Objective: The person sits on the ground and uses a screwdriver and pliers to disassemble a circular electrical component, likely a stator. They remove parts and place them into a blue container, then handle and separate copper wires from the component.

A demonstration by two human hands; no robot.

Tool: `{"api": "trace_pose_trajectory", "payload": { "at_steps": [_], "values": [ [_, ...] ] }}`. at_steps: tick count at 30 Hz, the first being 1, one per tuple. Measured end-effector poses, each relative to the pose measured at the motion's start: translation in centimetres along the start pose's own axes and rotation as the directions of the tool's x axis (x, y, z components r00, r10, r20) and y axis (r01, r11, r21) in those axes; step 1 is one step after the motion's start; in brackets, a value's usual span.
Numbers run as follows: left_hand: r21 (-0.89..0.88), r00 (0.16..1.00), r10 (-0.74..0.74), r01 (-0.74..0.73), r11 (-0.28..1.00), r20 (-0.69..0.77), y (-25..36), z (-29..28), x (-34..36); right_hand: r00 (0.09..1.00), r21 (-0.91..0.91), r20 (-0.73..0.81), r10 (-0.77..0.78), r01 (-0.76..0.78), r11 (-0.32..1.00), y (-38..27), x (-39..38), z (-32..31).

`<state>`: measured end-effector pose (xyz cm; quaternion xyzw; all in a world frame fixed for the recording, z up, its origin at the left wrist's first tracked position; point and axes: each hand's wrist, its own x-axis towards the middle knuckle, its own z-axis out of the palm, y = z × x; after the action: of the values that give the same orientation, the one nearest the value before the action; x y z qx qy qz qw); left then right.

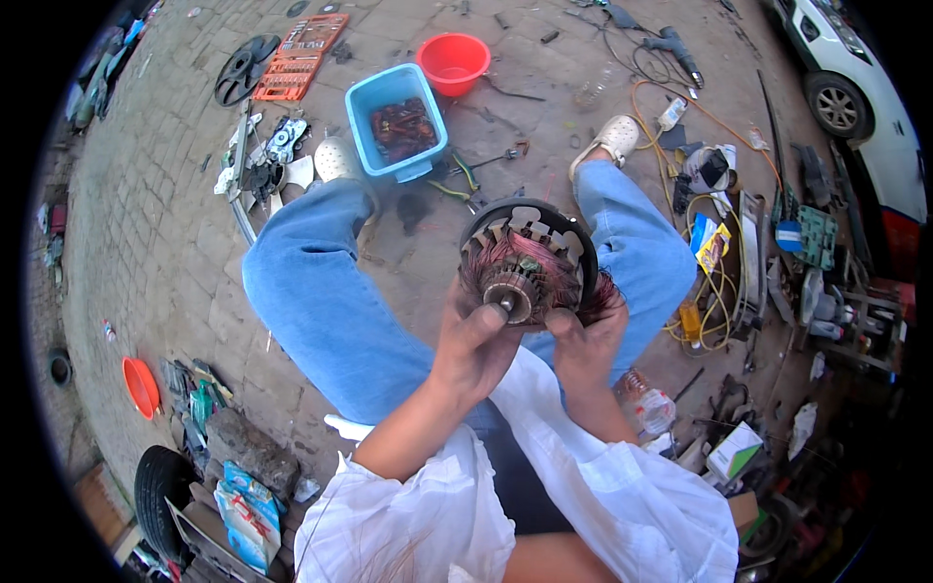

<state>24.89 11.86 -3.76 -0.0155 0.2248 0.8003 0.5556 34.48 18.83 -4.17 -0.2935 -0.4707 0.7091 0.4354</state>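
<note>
Between my knees I hold a motor armature (530, 262) with reddish copper windings, its shaft end and slotted commutator turned toward me. A dark ring surrounds its far side. My left hand (476, 340) is closed round its left side, with the thumb by the shaft. My right hand (588, 345) grips the near right side, its thumb against the windings. Loose copper wire (604, 294) shows by the right fingers; I cannot tell whether it is joined to the armature. Just beyond lie pliers (461, 185) with yellow-green handles.
A light-blue basin (358, 95) holds copper-coloured scrap, beside a red basin (453, 62). An orange tool case (299, 56) lies open at the far left. To the right are a power tool (674, 54), cables, bottles and a white car (860, 83). A tyre (163, 500) stands lower left.
</note>
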Motion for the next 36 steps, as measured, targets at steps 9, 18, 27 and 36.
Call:
{"api": "trace_pose_trajectory", "payload": {
  "at_steps": [9,18,27,36],
  "values": [
    [0.170,0.974,0.178,-0.153,0.973,-0.142,0.8,-0.7,1.1,0.994,-0.166,0.086,0.064,-0.049,0.985,0.5,2.5,-0.1],
    [0.435,0.911,0.389,-0.298,0.850,-0.135,2.0,-2.0,2.2,0.955,0.033,0.169,0.246,-0.255,0.966,3.6,4.2,-0.3],
    [0.598,0.868,0.480,-0.319,0.735,-0.127,2.8,-4.3,3.6,0.892,0.091,0.159,0.422,-0.439,0.894,7.6,5.4,0.2],
    [0.312,0.821,0.155,0.031,0.950,-0.550,4.5,-11.5,5.6,0.880,-0.422,-0.033,0.474,-0.442,0.791,13.2,5.3,0.7]
  ]
}}
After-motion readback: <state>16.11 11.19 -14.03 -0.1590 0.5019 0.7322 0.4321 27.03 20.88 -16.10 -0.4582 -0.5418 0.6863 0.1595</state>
